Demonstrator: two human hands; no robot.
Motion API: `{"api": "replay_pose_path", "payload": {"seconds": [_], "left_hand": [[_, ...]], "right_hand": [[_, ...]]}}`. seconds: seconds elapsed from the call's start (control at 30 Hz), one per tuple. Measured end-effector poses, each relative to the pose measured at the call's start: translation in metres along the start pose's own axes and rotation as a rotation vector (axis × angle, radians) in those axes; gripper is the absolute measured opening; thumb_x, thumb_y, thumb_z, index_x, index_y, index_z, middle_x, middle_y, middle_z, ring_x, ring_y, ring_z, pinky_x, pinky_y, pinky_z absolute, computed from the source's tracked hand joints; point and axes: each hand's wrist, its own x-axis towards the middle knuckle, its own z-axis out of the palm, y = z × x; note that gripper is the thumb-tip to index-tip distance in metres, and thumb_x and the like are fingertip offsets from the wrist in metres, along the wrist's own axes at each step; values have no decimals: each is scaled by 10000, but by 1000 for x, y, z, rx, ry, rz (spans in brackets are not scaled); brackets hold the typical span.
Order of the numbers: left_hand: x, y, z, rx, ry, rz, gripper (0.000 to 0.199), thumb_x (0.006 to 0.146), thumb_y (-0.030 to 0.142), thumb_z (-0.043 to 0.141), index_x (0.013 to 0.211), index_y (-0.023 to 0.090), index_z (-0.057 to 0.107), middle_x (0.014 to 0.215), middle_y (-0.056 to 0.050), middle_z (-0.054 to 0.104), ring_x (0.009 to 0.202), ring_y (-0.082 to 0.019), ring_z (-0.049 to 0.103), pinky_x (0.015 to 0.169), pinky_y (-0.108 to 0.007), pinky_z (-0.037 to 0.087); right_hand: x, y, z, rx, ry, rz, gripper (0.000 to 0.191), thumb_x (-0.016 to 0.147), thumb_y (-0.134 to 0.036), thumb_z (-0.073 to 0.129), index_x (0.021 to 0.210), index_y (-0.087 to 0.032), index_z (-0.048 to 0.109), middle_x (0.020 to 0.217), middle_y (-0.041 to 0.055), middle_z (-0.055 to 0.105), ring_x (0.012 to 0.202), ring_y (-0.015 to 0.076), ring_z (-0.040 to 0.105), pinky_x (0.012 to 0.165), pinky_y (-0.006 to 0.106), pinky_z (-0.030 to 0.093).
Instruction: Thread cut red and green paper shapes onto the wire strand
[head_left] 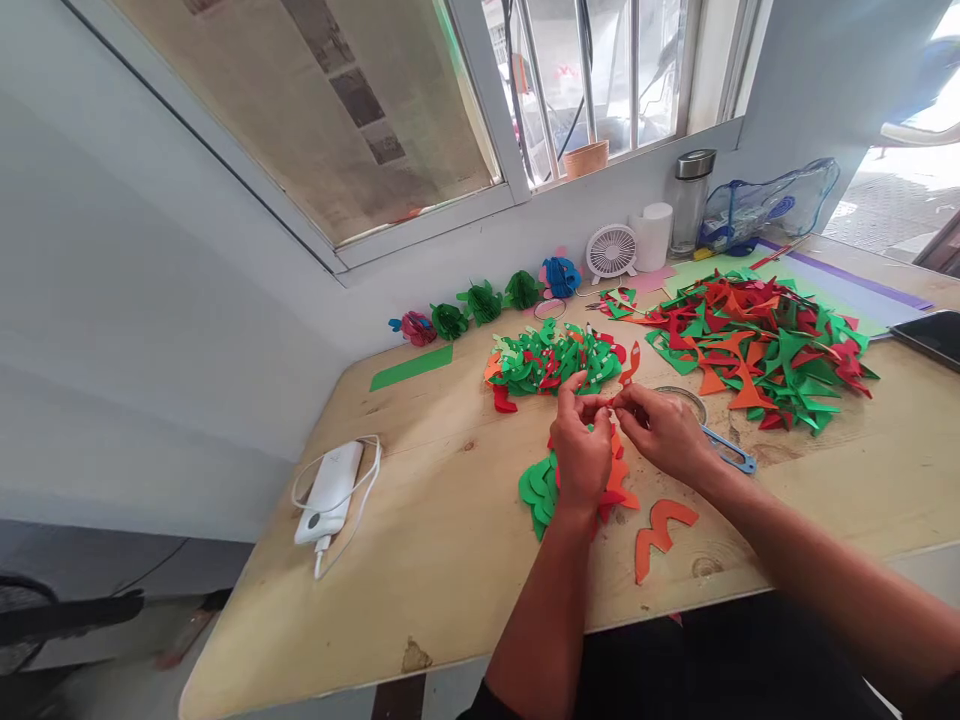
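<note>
My left hand [583, 450] and my right hand [666, 428] meet above the table, fingertips pinched together on a small red paper piece [611, 402], mostly hidden by the fingers. Just beyond them is an orange paper strip [631, 362] with pale marks; whether it touches my fingers I cannot tell. Under my left hand lie green scalloped paper cutouts [537, 492] and orange-red ones [619, 480]. Nearer me rests a wavy orange cutout [661, 532]. A heap of green and red pieces with pale patches [559, 358] sits past my hands.
A blue-handled cutter [731, 452] and a tape ring [684, 402] lie by my right wrist. Paper scraps [772, 345] are heaped at right, near a phone [934, 335]. A white power bank [330, 492] with cable lies left. Paper ornaments [480, 300], a fan [611, 252] and a bottle [690, 203] line the wall.
</note>
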Motion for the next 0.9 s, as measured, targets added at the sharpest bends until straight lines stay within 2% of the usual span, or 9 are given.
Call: {"api": "replay_pose_path", "payload": {"seconds": [0.3,0.63,0.9], "left_hand": [[-1,0,0,82,-23,25,451,788,81,503,1220,205,462,848,-14,667,769,-123,651,726,-239,505],[3,-4,-4,329,17,65,474,788,56,486,1235,211,464,864,-19,666,811,-145,647,768,-271,489],[0,2,-3,435,-60,88,501,805,49,450,1275,223,454,862,-20,677,818,-157,648,766,-273,483]], "right_hand": [[0,0,0,-56,-9,23,79,804,-257,496,780,-203,550,610,-11,591,539,127,500,544,237,323],[1,0,-2,34,-127,72,93,809,-257,485,733,-206,501,594,-29,549,520,108,449,509,220,299],[-1,2,1,-155,-100,22,105,845,-272,465,793,-205,527,736,21,646,645,159,557,543,241,291]]}}
